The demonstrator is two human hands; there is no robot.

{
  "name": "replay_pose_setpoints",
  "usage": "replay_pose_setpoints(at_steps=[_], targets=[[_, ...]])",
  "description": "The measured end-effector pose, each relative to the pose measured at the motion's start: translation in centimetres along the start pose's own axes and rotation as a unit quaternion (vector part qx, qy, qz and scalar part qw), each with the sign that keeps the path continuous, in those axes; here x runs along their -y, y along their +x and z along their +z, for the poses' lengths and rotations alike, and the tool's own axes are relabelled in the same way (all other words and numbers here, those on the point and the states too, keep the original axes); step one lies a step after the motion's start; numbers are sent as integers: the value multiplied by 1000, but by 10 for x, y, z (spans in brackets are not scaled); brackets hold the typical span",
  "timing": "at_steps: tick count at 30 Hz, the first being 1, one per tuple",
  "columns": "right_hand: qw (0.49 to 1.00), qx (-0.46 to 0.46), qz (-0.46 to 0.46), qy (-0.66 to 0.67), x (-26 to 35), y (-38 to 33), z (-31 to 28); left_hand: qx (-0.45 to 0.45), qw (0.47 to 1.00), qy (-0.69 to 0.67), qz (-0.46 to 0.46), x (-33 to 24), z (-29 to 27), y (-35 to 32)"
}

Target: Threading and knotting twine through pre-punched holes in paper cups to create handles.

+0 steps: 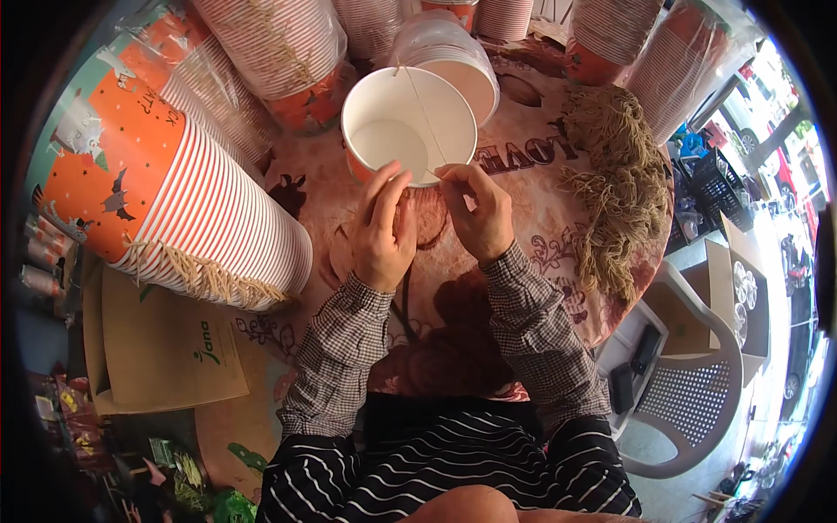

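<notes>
A white-lined paper bucket (384, 131) stands upright on the round table, its mouth toward me. From its far rim a thin string (420, 103) runs across the opening to the near right edge. My right hand (478, 209) is closed in a pinch on this string, beside the rim. My left hand (384, 235) is at the near rim, its fingertips over the edge and its thumb lower down, gripping the wall. Part of the bucket's near side is hidden behind my fingers. Just behind it lies a second white bucket (462, 74) in clear plastic.
A tall stack of orange-printed paper buckets (209, 192) leans at the left, with strings hanging along it. More plastic-wrapped stacks (279, 52) line the back. A bundle of tan strings (619, 174) lies at right. A cardboard box (166, 340) and a grey chair (697, 392) flank the table.
</notes>
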State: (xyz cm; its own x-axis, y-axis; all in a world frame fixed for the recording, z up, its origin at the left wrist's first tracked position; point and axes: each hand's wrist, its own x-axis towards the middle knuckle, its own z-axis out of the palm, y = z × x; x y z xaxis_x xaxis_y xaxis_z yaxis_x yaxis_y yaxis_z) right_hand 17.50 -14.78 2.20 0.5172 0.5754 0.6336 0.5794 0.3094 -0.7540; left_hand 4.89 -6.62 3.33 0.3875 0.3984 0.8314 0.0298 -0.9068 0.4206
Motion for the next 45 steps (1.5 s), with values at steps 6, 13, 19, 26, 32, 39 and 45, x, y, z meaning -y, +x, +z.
replay_pose_setpoints(at_steps=[6, 13, 19, 26, 32, 39, 45], targets=[[994, 0, -95, -50, 13, 5, -4, 27, 992, 116, 42, 1, -12, 6], [992, 2, -125, 6, 34, 5, -7, -70, 973, 206, 79, -12, -22, 8], [996, -3, -89, 19, 37, -3, -3, -54, 976, 201, 56, -7, -28, 8], [998, 31, 2, 62, 40, -9, 5, -56, 981, 176, 64, -7, -28, 8], [996, 70, 27, 53, 40, -10, 0, -39, 982, 164, 84, -11, -28, 8], [993, 69, 55, 78, 40, -11, -1, -38, 984, 153, 87, -12, -26, 7], [994, 66, 60, 64, 41, -11, -3, -31, 983, 150, 100, -14, -24, 6]])
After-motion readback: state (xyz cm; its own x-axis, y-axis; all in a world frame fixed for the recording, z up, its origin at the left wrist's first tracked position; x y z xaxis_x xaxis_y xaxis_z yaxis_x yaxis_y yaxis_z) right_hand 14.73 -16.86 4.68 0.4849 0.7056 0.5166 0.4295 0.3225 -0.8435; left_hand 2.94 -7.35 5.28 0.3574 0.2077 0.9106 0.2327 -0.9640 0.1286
